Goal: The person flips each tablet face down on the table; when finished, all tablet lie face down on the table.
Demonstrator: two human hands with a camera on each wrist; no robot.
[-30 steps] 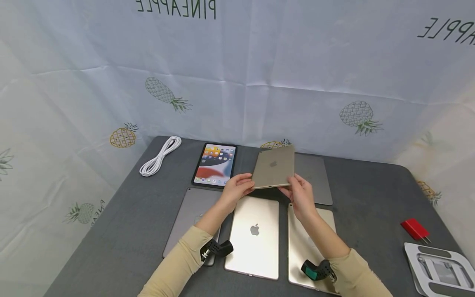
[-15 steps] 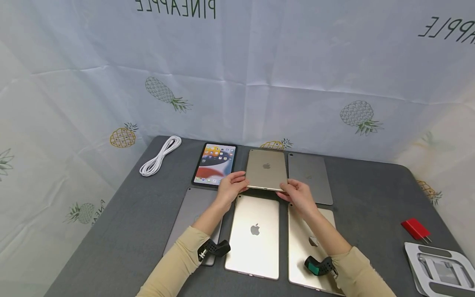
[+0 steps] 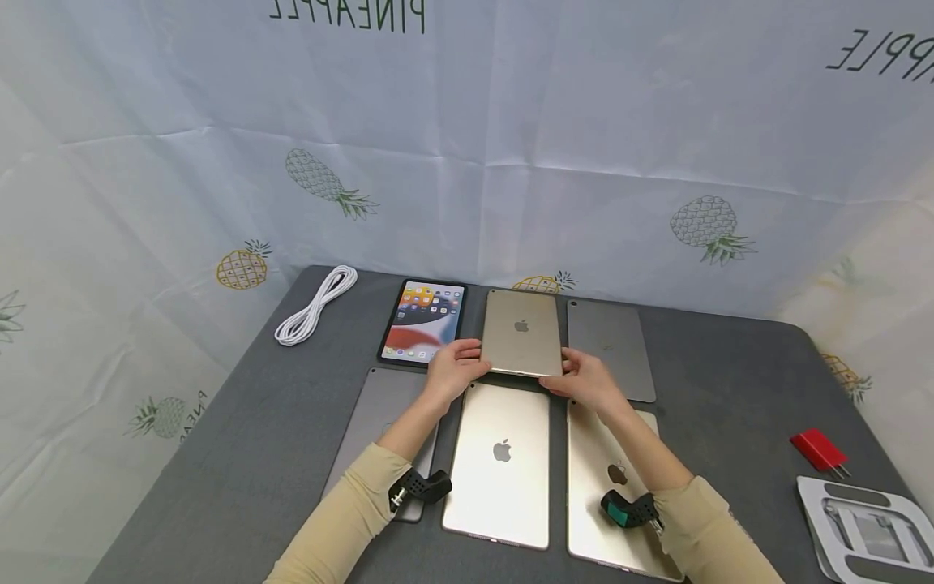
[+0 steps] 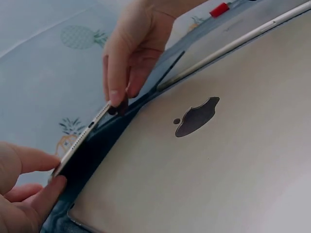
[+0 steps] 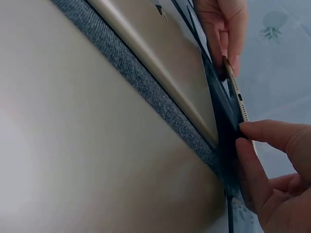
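Observation:
Both hands hold a gold tablet (image 3: 521, 332), back side up, by its near corners. The left hand (image 3: 450, 375) pinches the near left corner between thumb and fingers. At the near right corner, the right hand (image 3: 589, 381) pinches the same tablet. In both wrist views the tablet's port edge (image 4: 91, 124) stands off the dark tabletop; whether its far edge touches down I cannot tell. A tablet with a lit screen (image 3: 422, 323) lies to its left, and a dark grey tablet (image 3: 611, 345) to its right. Nearer lies a pale gold tablet (image 3: 503, 487).
Another grey tablet (image 3: 379, 418) lies partly under the left forearm, and a gold tablet (image 3: 594, 487) under the right. A coiled white cable (image 3: 315, 308) is at the back left. A red charger plug (image 3: 819, 450) and a silver folding stand (image 3: 864, 527) lie at the right.
The held gold tablet has shifted left, turned straight and come down from a raised, slanted pose. More of the dark grey tablet now shows. Both hands keep their hold.

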